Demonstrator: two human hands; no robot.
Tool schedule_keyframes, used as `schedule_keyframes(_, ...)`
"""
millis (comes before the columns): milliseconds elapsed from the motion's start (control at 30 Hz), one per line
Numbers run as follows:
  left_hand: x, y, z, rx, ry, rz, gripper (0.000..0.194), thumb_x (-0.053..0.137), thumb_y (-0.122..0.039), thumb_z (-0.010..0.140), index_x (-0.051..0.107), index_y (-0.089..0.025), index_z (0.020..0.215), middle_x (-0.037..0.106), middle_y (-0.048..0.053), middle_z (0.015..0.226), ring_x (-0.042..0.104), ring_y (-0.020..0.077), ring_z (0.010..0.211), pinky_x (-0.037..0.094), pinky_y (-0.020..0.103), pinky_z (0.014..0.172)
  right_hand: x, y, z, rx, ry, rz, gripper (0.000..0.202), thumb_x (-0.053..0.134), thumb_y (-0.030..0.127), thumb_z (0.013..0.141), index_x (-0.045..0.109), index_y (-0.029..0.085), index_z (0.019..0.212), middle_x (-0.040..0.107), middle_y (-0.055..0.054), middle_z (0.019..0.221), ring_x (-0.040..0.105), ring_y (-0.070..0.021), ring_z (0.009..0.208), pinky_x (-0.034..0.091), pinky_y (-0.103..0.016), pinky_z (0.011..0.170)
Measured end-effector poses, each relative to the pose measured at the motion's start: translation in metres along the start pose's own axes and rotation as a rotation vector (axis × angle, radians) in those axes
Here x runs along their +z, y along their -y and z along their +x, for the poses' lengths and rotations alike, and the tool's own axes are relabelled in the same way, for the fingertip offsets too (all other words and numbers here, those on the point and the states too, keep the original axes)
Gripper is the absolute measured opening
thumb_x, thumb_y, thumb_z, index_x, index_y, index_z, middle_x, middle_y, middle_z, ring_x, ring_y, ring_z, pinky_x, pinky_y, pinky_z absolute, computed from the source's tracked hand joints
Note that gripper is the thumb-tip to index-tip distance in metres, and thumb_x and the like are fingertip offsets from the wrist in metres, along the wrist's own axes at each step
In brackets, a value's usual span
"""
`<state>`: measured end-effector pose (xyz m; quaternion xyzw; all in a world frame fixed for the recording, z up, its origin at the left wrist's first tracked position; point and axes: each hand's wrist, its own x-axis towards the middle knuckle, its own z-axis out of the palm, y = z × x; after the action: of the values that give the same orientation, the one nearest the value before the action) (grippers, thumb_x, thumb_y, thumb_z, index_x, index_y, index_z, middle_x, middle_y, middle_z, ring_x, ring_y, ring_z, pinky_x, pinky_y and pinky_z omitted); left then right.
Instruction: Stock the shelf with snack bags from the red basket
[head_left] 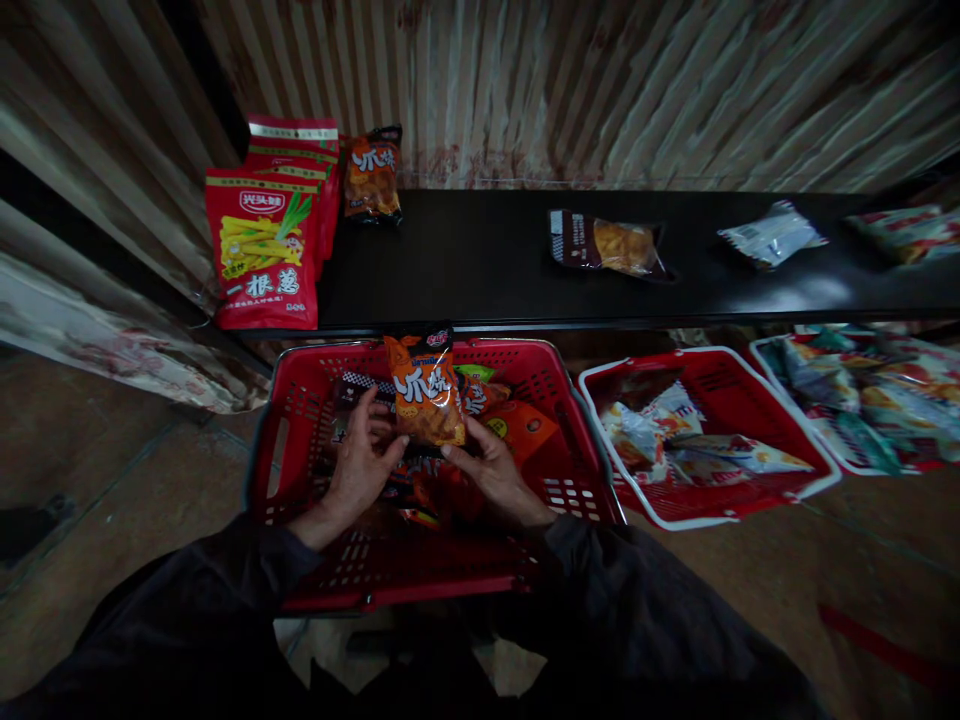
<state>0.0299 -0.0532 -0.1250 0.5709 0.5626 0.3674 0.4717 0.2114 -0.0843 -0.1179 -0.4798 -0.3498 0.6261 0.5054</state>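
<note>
An orange bag (pixel 427 390) stands nearly upright between the two hands, above the open left basket (pixel 427 570), its dark top edge overlapping the front edge of the shelf (pixel 465 270). The right hand (pixel 491 465) pinches its lower right corner, thumb in front. The left hand (pixel 367 455) is at the lower left corner, thumb against the bag and fingers loosely spread; whether those fingers also grip it, I cannot tell.

The held bag and both hands hide much of the packets (pixel 525 425) heaped beneath, and deep shadow blurs the rest. The basket's near side meets the dark sleeves (pixel 247 560), which run off the bottom of the view.

On the shelf, red bags (pixel 262 250) stand one behind another at the left end, the rear ones mostly covered, with a black-and-orange bag (pixel 373 178) just beside. A wide bare stretch separates that from a brown bag (pixel 611 245) lying flat; a white bag (pixel 776 235) lies farther right, and a blurred packet at the right end is cut off.

Below, the middle basket (pixel 750 400) sits close to the left one, with bare red bottom showing near its front. The far basket (pixel 796 413), packed full, leaves the view at right.
</note>
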Motion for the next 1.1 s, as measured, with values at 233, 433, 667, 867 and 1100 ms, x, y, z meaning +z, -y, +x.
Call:
schedule_keyframes(233, -0.007, -0.013, -0.006, -0.003, 0.187, -0.085, 0.072, 0.061, -0.036, 0.079, 0.027, -0.026, 0.141, 0.038, 0.011, 0.139, 0.051, 0.0218, 0.111, 0.041, 0.038, 0.096, -0.005, -0.005, -0.005, -0.292, -0.049, -0.471, 0.046, 0.068, 0.027, 0.074, 0.059, 0.027, 0.12, 0.063, -0.004, 0.115, 0.056, -0.0225, 0.107, 0.043, -0.04, 0.099)
schedule_keyframes(433, -0.009, -0.016, -0.012, -0.191, 0.367, -0.472, 0.079, 0.064, -0.043, 0.078, 0.024, -0.025, 0.144, 0.034, 0.007, 0.149, 0.035, 0.0261, 0.133, 0.032, 0.036, 0.108, -0.005, -0.008, -0.018, -0.655, -0.016, -1.078, 0.067, 0.063, 0.028, 0.079, 0.037, 0.026, 0.14, 0.053, -0.013, 0.122, 0.05, -0.0293, 0.113, 0.045, -0.048, 0.095)
schedule_keyframes(667, 0.001, -0.012, -0.01, -0.391, 0.312, -0.755, 0.06, 0.072, -0.038, 0.072, 0.054, -0.017, 0.125, 0.064, 0.011, 0.12, 0.057, 0.0272, 0.112, 0.042, 0.04, 0.099, 0.0, -0.013, -0.026, -0.764, 0.308, -1.133, 0.067, 0.059, 0.025, 0.082, 0.029, 0.027, 0.143, 0.041, -0.012, 0.142, 0.031, -0.029, 0.134, 0.038, -0.052, 0.103)
schedule_keyframes(867, -0.002, -0.016, -0.005, -0.501, 0.254, -0.783, 0.058, 0.075, -0.033, 0.069, 0.057, -0.018, 0.121, 0.071, 0.008, 0.107, 0.066, 0.0242, 0.095, 0.05, 0.037, 0.086, -0.006, 0.001, -0.011, -0.387, -0.067, -0.637, 0.042, 0.059, 0.031, 0.083, 0.053, 0.029, 0.125, 0.053, -0.007, 0.132, 0.046, -0.0257, 0.125, 0.034, -0.049, 0.107)
schedule_keyframes(1100, 0.0, -0.018, -0.009, -0.507, 0.341, -0.813, 0.049, 0.072, -0.038, 0.072, 0.062, -0.013, 0.112, 0.071, 0.011, 0.106, 0.066, 0.0264, 0.095, 0.05, 0.04, 0.087, -0.007, -0.006, -0.003, 0.285, 0.062, 0.112, 0.035, 0.072, 0.039, 0.073, 0.064, 0.024, 0.104, 0.069, -0.005, 0.107, 0.065, -0.0207, 0.097, 0.051, -0.038, 0.088)
